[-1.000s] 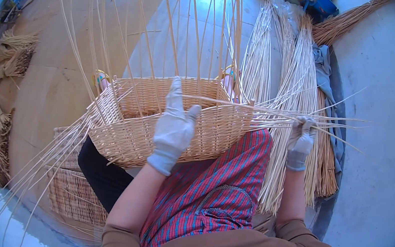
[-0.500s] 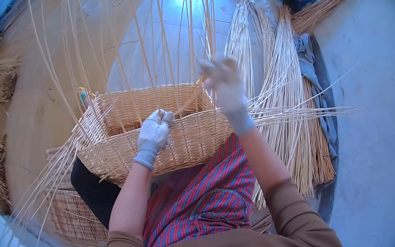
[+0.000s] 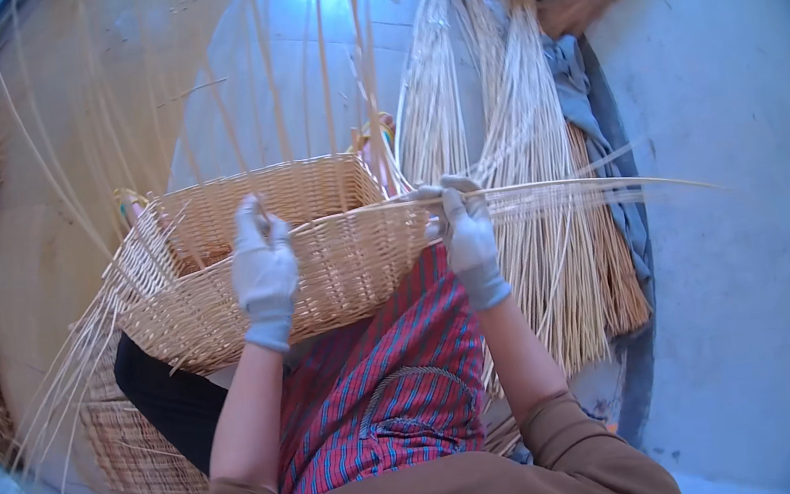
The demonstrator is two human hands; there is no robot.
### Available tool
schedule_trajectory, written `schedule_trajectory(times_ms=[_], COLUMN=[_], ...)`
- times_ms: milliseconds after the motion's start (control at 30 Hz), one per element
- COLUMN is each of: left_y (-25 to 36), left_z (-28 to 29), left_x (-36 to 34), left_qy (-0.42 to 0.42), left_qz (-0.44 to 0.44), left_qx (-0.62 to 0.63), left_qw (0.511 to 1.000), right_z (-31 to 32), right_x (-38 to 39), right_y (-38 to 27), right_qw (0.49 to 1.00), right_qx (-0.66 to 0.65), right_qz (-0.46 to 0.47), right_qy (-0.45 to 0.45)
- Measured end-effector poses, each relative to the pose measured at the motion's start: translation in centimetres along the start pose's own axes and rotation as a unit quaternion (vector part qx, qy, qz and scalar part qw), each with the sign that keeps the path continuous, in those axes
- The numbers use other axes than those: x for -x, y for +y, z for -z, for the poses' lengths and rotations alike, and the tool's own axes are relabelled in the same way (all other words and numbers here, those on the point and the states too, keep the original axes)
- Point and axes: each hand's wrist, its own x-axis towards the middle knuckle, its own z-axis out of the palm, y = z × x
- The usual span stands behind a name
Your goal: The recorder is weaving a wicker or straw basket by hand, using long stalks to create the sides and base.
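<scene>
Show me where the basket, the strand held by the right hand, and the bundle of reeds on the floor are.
basket (image 3: 358, 272): head view, on its woven front wall.
strand (image 3: 568, 186): head view, on the stretch running out past the right hand (image 3: 463, 227).
reeds (image 3: 530, 127): head view, on the middle of the pale bundle.

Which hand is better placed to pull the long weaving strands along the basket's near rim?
Probably the right hand: it is closed around the bundle of pale strands running off the wicker basket corner. The left hand only rests on the near rim, steadying it.
</scene>
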Motion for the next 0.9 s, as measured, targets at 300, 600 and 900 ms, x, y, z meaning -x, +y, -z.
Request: schedule_trajectory(times_ms=[300,600,900], left_y=[0.8,-1.8,-1.4], left_z=[-7.9,-9.2,-4.0], left_x=[-0.9,-2.1,3.5], left_qy=[-0.277,-0.205,-0.161], left_qz=[0.120,0.095,-0.073], left_qx=[-0.015,-0.034,0.149], left_qw=[0.953,0.974,0.973], right_z=[-7.4,-2.6,-2.9], right_x=[-8.0,-7.6,4.7], right_y=[-3.3,-1.7,-2.5], right_qw=[0.975,0.961,0.956], right_qx=[0.173,0.125,0.274], right_qz=[0.058,0.241,-0.025], right_qy=[-0.127,-0.049,-0.102])
